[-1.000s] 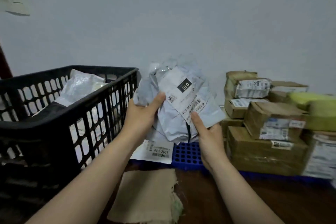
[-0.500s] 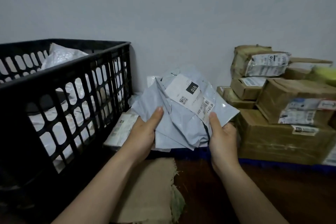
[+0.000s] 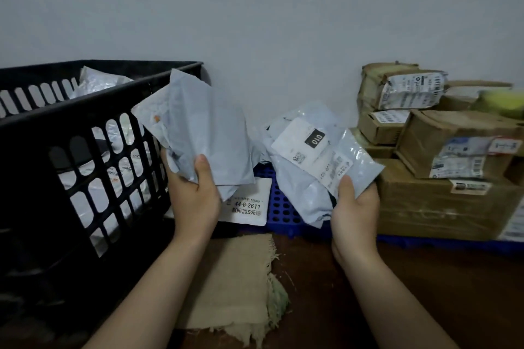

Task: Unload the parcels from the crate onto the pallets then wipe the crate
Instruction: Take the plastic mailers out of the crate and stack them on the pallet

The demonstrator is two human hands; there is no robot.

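Grey plastic is now split between the two hands. Half a second ago both clasped one bundle of mailing bags together at the centre of the frame. Now the left hand (image 3: 195, 201) grips a plain grey bag (image 3: 198, 127) raised at centre left, in front of the crate's corner, while the right hand (image 3: 354, 207) grips the labelled bag (image 3: 312, 161), marked 010, at centre right above the blue pallet (image 3: 283, 207). Both hands are closed around their bags, thumbs on top. Neither bag is set down yet, so I judge the person is separating the bundle to place each piece on its own. The black crate (image 3: 85, 102) stands at the left of the frame, and parcels (image 3: 99, 79) show over its rim and through its slots, so unloading looks far from finished and wiping is some way off. On the pallet a flat white parcel (image 3: 246, 204) lies at the centre, with taped cardboard boxes (image 3: 439, 207) stacked at the right. A frayed tan cloth (image 3: 235, 278) lies on the dark brown floor (image 3: 425, 292) at lower centre, likely meant for the wipe. A bare pale wall (image 3: 255, 8) fills the upper frame.
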